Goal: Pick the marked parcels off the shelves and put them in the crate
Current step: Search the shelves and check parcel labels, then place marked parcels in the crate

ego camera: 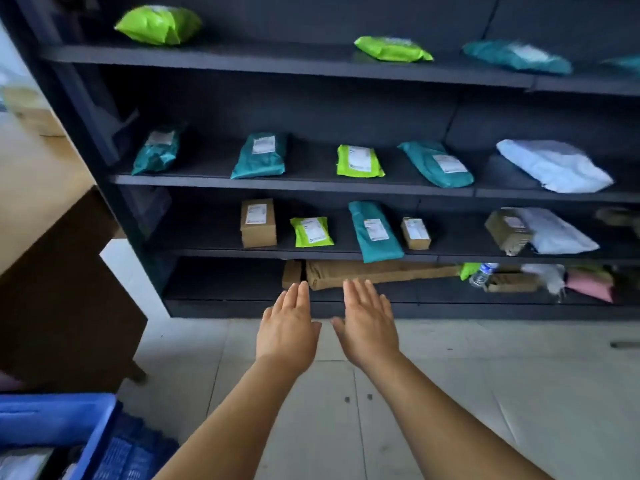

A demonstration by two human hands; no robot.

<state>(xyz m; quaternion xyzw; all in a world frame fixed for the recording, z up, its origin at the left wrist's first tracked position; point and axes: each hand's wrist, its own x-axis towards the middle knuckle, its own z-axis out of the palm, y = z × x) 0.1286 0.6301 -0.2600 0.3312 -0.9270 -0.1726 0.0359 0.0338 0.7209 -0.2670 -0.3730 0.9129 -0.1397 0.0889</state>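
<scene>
- Dark shelving fills the background above a pale tiled floor.
- Blue crate sits at lower left.
- Left hand reaches forward, fingers straight, holding nothing.
- Right hand just beside it, likewise flat and empty.
- Teal, green, white and cardboard parcels lie spaced along the shelves.

open floor before shelves, table left
</scene>
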